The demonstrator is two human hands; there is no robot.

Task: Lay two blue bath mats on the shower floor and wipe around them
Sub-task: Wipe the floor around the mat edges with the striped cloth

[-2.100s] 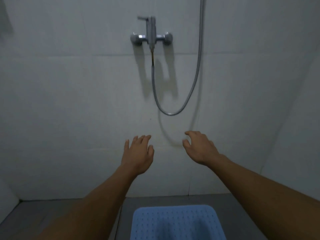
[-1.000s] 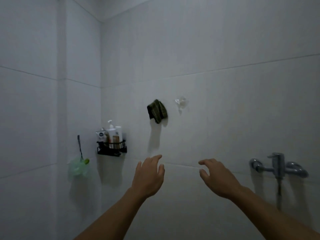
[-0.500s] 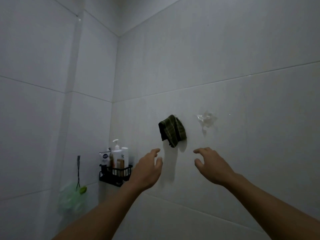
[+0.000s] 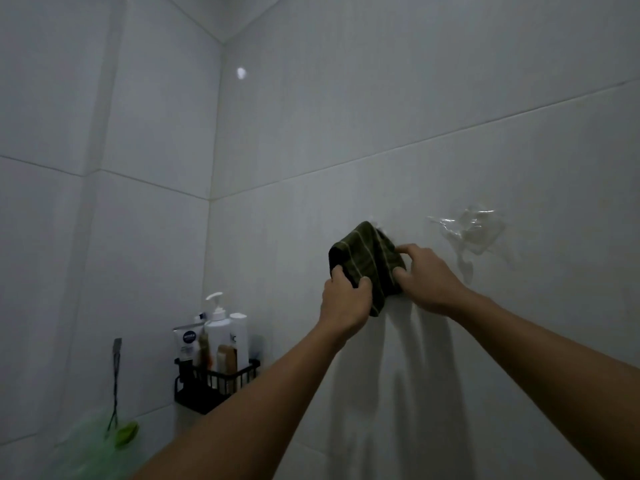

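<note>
Both hands are up on the dark green striped cloth (image 4: 367, 259) that hangs against the white tiled shower wall (image 4: 415, 98). Left hand (image 4: 346, 299) grips the cloth's lower left edge, thumb and fingers curled round the fabric. Right hand (image 4: 424, 277) pinches the cloth's right side, fingers curled into the folds, thumb under. The cloth's top corner sits at the wall just above the hands; whatever holds it there is hidden by the fabric. Just right of the cloth, apart from it, a clear plastic adhesive wall hook (image 4: 467, 230) is stuck to the tile. Lower left, near the corner, a black wire shower caddy (image 4: 214, 386) is mounted on the wall and holds a white pump bottle (image 4: 218, 327), a white tube with a dark label (image 4: 187, 341) and a few smaller bottles. Further left, a pale green mesh bath sponge (image 4: 93, 448) hangs from a dark hook. The blue bath mats and the shower floor lie outside this view.
</note>
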